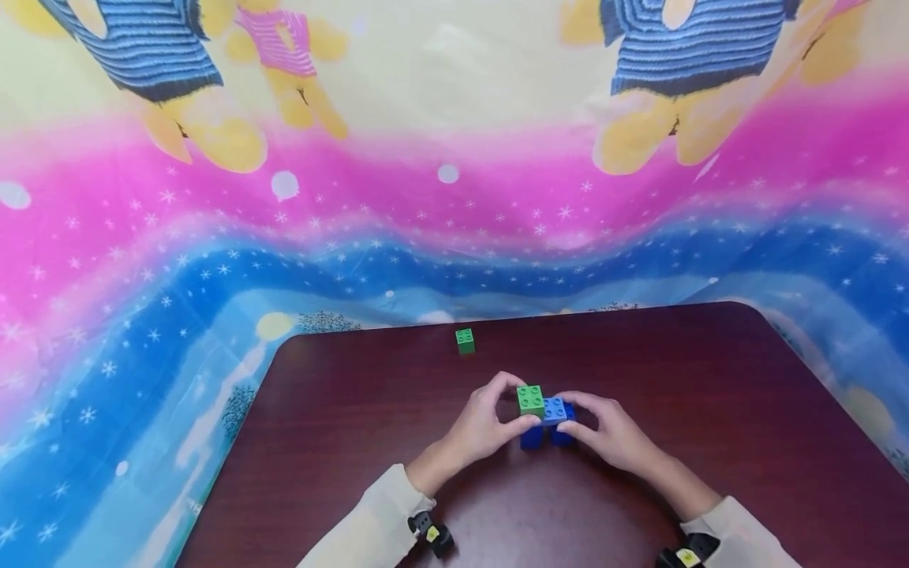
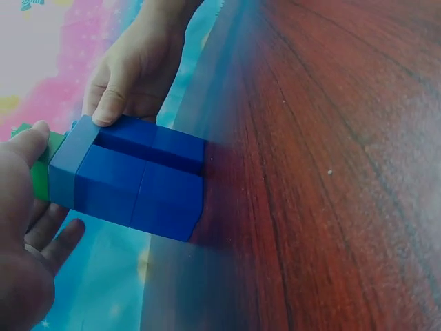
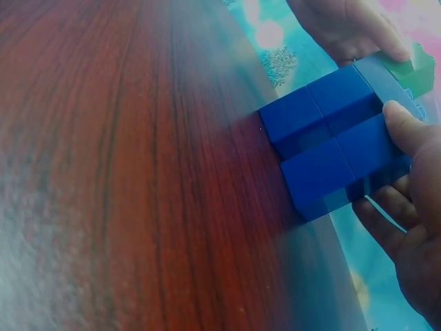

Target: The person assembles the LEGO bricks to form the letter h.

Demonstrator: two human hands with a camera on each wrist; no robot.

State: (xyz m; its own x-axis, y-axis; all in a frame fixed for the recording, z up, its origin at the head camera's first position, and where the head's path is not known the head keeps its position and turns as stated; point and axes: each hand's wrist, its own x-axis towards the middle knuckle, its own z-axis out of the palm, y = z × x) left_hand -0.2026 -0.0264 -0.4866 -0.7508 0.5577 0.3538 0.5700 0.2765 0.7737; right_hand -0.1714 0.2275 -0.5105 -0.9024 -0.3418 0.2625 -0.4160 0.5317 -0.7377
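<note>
A bridge-like structure of toy building bricks stands on the table between both hands. Two dark blue brick columns [image 3: 320,169], each two bricks tall, form its legs. Across their tops lies a lighter blue brick [image 1: 554,410], its right-hand studs bare. On its left end sits a green brick [image 1: 530,401], which the left hand [image 1: 483,426] pinches between thumb and fingers. From the other side, the right hand [image 1: 618,434] grips the structure's upper right part, its thumb at the top of the right column in the right wrist view.
Another green brick [image 1: 465,341] lies by itself near the table's back edge. The dark reddish-brown table [image 1: 355,442] has rounded back corners. Behind it hangs a colourful printed cloth [image 1: 398,197]. A black wrist camera [image 1: 432,534] sits on the left sleeve.
</note>
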